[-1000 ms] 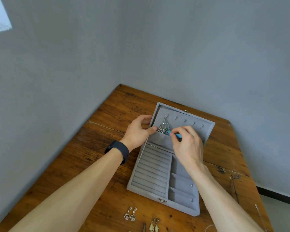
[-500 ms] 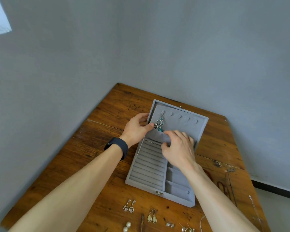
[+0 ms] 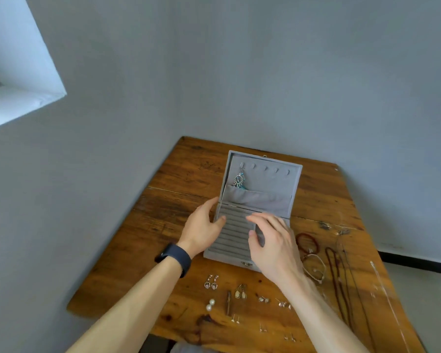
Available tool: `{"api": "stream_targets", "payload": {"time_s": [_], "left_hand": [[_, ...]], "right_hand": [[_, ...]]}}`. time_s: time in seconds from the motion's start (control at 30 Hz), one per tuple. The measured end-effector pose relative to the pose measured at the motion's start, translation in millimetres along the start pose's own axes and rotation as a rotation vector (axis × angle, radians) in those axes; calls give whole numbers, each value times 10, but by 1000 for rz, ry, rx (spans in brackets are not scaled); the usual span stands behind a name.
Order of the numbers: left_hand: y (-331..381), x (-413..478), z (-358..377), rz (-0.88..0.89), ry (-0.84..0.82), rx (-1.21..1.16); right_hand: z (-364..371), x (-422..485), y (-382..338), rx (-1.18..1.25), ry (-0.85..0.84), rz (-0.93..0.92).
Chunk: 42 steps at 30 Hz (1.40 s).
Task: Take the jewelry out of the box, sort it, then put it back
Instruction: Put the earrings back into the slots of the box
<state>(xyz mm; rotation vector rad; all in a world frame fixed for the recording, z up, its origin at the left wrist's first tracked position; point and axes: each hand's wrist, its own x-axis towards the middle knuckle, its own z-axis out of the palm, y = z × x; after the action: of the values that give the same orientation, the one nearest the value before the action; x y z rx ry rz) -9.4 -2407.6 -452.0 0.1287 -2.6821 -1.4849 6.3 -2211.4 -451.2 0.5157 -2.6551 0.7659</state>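
Left hand (image 3: 204, 229) and right hand (image 3: 273, 240), both slack-fingered, have released the earring (image 3: 239, 180), which hangs at the lid's (image 3: 273, 179) 11 o'clock. The left touches the box (image 3: 227, 258).

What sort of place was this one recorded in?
Probably a corner of a plain room, perhaps at home: a worn wooden table set against bare grey walls, a window recess up left, and an open jewelry box.

Open grey velvet jewelry box (image 3: 262, 184), turquoise earring (image 3: 239, 180) hung inside lid.
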Motion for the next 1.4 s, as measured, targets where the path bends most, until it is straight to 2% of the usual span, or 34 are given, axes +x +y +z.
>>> {"api": "stream_targets", "payload": {"time_s": [0.13,0.33,0.63,0.87,1.03,1.2,1.4], "left_hand": [[-150,-606,62,70,-16,97],[-428,-1267,56,132,66,340],[-694,-1591,115,52,18,729],[-692,-1590,137,35,-3,780],[-680,-1586,148,21,-1,779],[-691,-1589,154,22,19,773],[-711,-1582,161,27,33,771]], "right_hand": [[-67,-612,-161,52,-6,19],[-55,-1352,-318,67,-24,50],[78,-1650,-434,22,-62,92],[229,-1166,-497,-70,-110,104],[377,-840,-571,-125,-177,24],[465,-743,-571,-226,-244,-30],[473,-752,-559,-194,-246,-42]]}}
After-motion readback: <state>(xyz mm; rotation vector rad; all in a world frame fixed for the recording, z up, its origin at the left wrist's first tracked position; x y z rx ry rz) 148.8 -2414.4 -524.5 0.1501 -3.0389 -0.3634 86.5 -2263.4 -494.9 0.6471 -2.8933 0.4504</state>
